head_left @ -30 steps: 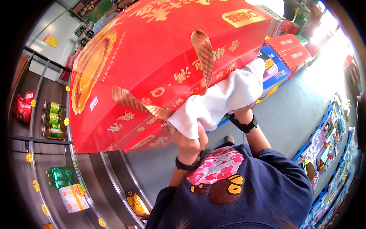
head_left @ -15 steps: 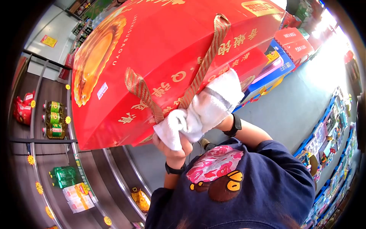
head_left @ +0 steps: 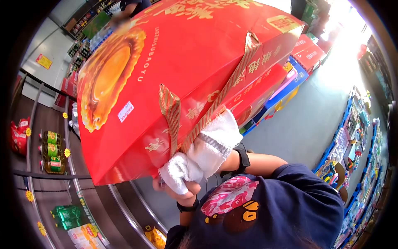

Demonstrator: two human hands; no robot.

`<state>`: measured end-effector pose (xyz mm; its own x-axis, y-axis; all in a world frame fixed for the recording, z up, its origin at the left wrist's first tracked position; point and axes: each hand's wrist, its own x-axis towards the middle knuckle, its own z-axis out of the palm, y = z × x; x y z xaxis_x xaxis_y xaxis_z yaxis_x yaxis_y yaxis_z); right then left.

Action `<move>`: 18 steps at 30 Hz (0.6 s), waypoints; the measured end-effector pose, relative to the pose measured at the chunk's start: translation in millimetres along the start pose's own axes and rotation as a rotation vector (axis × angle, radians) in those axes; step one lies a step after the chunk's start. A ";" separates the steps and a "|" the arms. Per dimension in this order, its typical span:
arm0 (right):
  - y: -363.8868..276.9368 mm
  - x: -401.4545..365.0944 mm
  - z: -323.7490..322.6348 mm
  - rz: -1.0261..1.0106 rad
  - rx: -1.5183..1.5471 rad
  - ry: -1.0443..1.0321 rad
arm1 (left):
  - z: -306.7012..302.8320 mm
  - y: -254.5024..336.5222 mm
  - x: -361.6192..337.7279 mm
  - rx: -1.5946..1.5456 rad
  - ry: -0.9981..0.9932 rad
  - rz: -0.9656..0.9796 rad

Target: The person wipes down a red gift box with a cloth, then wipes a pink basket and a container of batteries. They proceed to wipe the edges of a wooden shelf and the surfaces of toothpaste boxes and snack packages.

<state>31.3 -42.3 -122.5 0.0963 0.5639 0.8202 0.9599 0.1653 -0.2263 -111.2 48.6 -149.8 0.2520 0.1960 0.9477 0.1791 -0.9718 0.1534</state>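
Okay, head view. Left hand (head_left: 182,189) was closed on a bunched white cloth (head_left: 206,150), fingers curled round its lower end. Right hand (head_left: 226,165) was mostly under the same cloth at the other end; couldn't tell its grip. Cloth sat against the lettered side of the big red box (head_left: 199,45), right at the lower ends of the striped handles (head_left: 246,58). Box was directly ahead of the person, picture face up and a white sticker (head_left: 126,112) on it; its support wasn't visible. Another red box (head_left: 265,88) showed just beside it, blue box (head_left: 292,79) past that. Oil bottles (head_left: 54,154) were on the shelf (head_left: 43,207), person's left.

Progress, my read: underway, cloth in use on the handle side. Which faces were done and which were left, couldn't tell; no visible mark separated them.
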 end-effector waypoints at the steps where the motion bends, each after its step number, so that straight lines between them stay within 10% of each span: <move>1: 1.0 -1.4 -1.8 -0.001 0.000 0.000 | -1.5 -3.2 -3.6 0.016 0.013 0.036; 9: 80.1 -49.2 -43.1 0.395 0.730 -0.287 | -9.6 24.4 27.5 0.022 -0.114 -0.210; 18: 135.5 -84.1 -99.2 0.582 0.399 0.039 | 17.5 58.8 3.5 -0.038 -0.235 -0.227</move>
<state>179.4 -147.6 -170.0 0.5811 0.6225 0.5242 0.5810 0.1337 -0.8028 -83.1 -5.6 -142.4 0.4234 0.4286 0.7981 0.2209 -0.9032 0.3679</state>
